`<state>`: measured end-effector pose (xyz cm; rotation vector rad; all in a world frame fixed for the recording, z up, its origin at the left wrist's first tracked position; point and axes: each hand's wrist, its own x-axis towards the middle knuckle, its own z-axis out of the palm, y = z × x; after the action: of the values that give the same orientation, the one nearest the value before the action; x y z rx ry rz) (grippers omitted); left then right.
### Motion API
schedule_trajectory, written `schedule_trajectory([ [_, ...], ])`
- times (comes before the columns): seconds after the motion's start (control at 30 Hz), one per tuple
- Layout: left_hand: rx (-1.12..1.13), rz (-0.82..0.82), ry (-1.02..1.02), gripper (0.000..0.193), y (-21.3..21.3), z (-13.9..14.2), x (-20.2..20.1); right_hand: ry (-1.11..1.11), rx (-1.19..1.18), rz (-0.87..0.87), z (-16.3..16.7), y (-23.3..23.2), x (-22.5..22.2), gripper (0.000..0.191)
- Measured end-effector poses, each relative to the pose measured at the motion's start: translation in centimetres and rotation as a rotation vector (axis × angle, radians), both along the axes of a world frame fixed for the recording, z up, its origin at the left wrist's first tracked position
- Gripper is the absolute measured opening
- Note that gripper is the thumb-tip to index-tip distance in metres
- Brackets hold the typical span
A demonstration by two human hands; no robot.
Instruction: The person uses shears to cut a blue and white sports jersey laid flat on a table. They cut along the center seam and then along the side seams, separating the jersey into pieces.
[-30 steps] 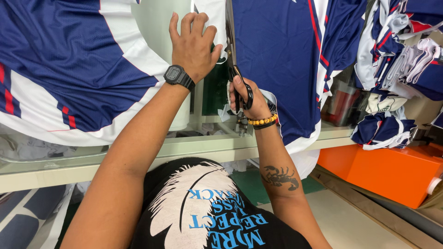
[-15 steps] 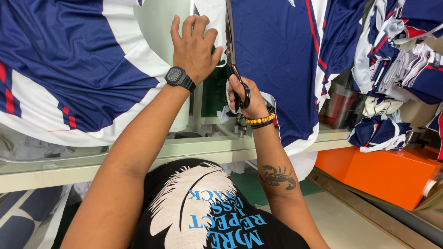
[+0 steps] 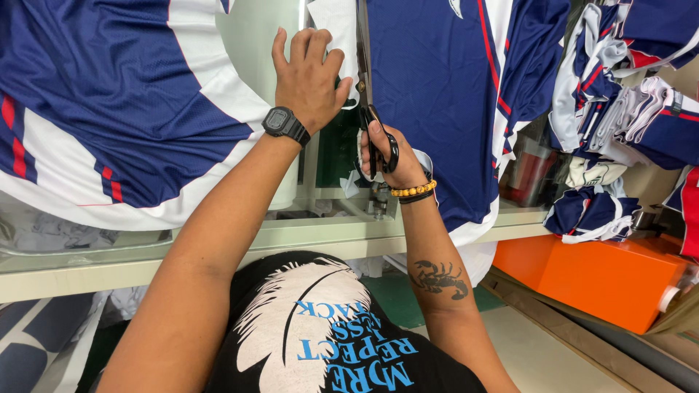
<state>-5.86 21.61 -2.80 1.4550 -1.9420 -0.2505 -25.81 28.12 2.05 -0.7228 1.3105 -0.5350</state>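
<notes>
My left hand [image 3: 309, 76], with a black watch on the wrist, lies flat on a pale sheet beside the printed navy, white and red fabric [image 3: 109, 109], fingers together, pressing it down. My right hand [image 3: 389, 156], wearing bead bracelets, grips black-handled scissors [image 3: 366, 87] whose long blades point away from me along the white edge between the two fabric pieces. The navy fabric to the right of the blades [image 3: 437, 94] hangs over the table edge. The blade tips run out of view at the top.
A pale green table edge [image 3: 328, 236] crosses in front of me. Folded navy and white garments [image 3: 626, 94] are piled at the right above an orange box [image 3: 604, 280]. A red container [image 3: 531, 175] stands behind the hanging fabric.
My right hand and the scissors have shifted slightly forward along the fabric edge. My left hand stays pressed in nearly the same spot.
</notes>
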Motion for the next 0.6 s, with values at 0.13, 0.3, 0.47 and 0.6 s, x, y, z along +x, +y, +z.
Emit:
schedule_trajectory([
  [0.13,0.007,0.003,0.000,0.033,-0.7,0.1,0.0,0.007,-0.007,0.090,0.4,-1.2,-1.7,0.051],
  [0.3,0.008,0.037,0.027,0.036,-2.3,-0.5,-0.1,0.118,0.005,0.271,0.7,-5.3,-5.2,0.051],
  [0.47,-0.016,0.258,-0.027,0.045,-3.4,-1.3,-2.1,0.068,0.012,0.475,0.5,-10.0,-9.3,0.049],
  [0.6,-0.049,0.364,-0.161,0.049,-2.8,-1.3,-2.9,-0.005,-0.006,0.603,0.3,-12.7,-10.9,0.047],
])
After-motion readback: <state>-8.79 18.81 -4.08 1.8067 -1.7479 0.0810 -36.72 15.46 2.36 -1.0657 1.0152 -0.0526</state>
